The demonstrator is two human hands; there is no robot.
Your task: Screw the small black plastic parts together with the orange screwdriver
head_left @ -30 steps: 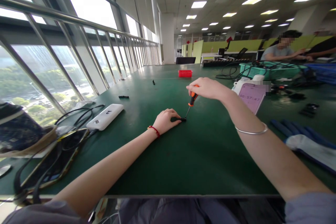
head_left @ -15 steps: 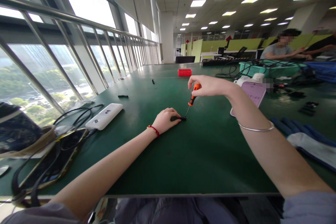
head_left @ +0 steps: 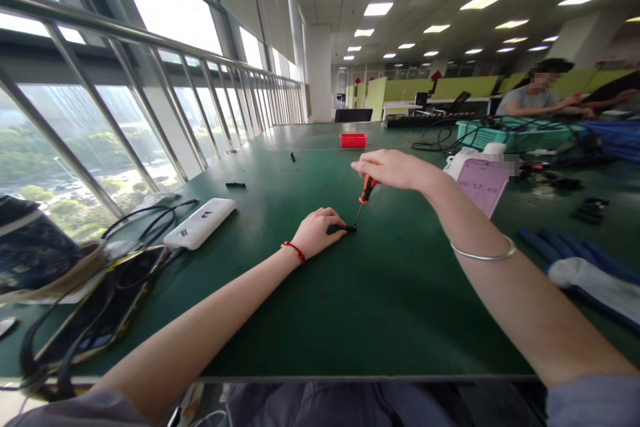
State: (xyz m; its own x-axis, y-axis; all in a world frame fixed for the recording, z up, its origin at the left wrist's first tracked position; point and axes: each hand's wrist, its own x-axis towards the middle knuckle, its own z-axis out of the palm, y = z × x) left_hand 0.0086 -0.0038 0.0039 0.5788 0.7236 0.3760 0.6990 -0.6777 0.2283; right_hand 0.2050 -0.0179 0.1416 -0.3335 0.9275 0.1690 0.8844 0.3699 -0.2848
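Observation:
My left hand (head_left: 316,229) lies on the green table (head_left: 380,293) with its fingers closed on a small black part (head_left: 345,229). My right hand (head_left: 390,169) grips the top of an orange-handled screwdriver (head_left: 366,191). The tool stands tilted, its tip resting on the black part just right of my left fingertips. A red string bracelet circles my left wrist, a silver bangle my right forearm.
A white power bank (head_left: 201,221), cables and a phone (head_left: 95,313) lie at the left. A pink phone (head_left: 483,185) with a timer is propped at the right, blue gloves (head_left: 580,267) nearer. A red tray (head_left: 353,140) and small black parts (head_left: 235,184) sit further back. Other people sit far right.
My right hand has shifted slightly on the screwdriver handle, as in turning it; the tip stays on the part. My left hand has not moved.

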